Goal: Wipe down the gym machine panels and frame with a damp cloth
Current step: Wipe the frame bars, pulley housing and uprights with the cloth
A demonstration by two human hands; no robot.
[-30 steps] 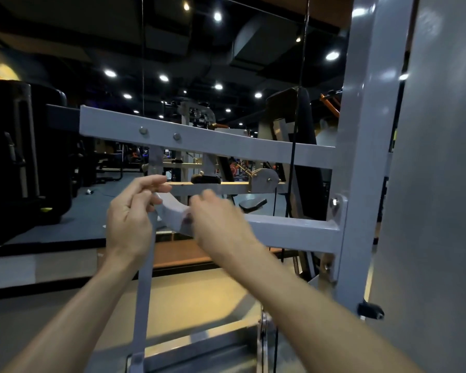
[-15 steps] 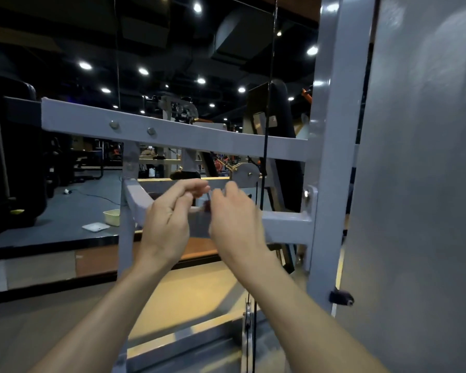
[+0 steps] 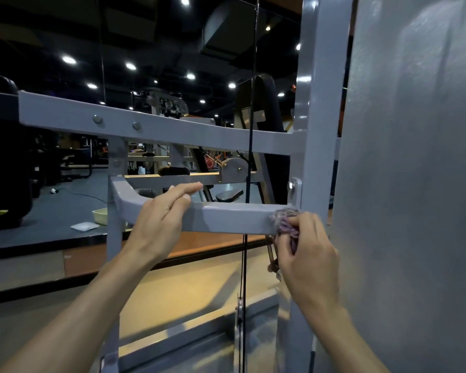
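Observation:
A grey painted gym machine frame fills the view. Its lower crossbar (image 3: 226,217) runs from a bent left end to the tall upright post (image 3: 316,130) on the right. My right hand (image 3: 306,249) holds a bunched purple-grey cloth (image 3: 285,223) pressed against the crossbar's right end, close to the post. My left hand (image 3: 163,219) rests flat on the crossbar left of centre, fingers laid over its top edge. A wide grey panel (image 3: 414,184) stands at the far right.
An upper crossbar (image 3: 151,127) with two bolts crosses above. A black cable (image 3: 249,157) drops vertically just behind the lower bar to a pulley (image 3: 239,309). A yellowish basin (image 3: 100,215) and a white cloth (image 3: 84,226) lie on the dark floor beyond.
My right hand has slid right along the lower crossbar to the upright post, and the cloth now shows in it. My left hand has flattened onto the bar.

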